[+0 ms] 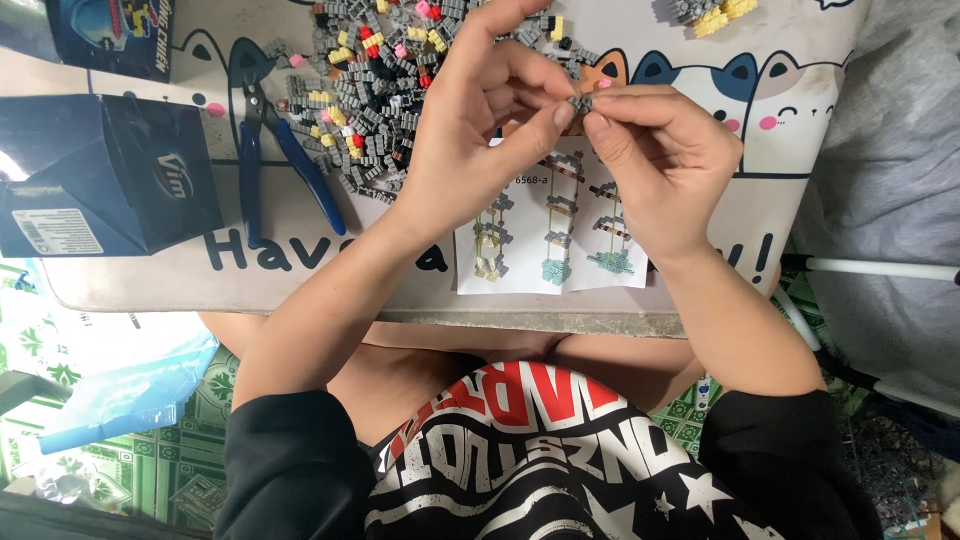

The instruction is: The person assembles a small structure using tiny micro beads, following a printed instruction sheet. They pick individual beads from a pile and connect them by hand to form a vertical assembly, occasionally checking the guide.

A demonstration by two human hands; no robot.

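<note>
Left hand (480, 120) and right hand (655, 165) meet above table (560, 320) — fingertips of both pinched shut on small grey brick (581, 102). Instruction sheet (550, 235) directly beneath. Brick pile (370, 90) left of hands — blue pliers (270, 150) and dark box (105, 175) further left.

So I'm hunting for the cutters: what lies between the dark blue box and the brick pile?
In the head view, blue-handled pliers lie on the mat between them.

A low table (600, 322) carries a pale mat (790, 150) printed with cartoon cats. Along its far edge lies a heap of small grey, yellow and red bricks (375, 95), with blue-handled pliers (262, 150) just beside it (handles toward the near edge). A dark blue box (100, 175) sits at the left edge, an instruction sheet (550, 240) at the near edge.
</note>
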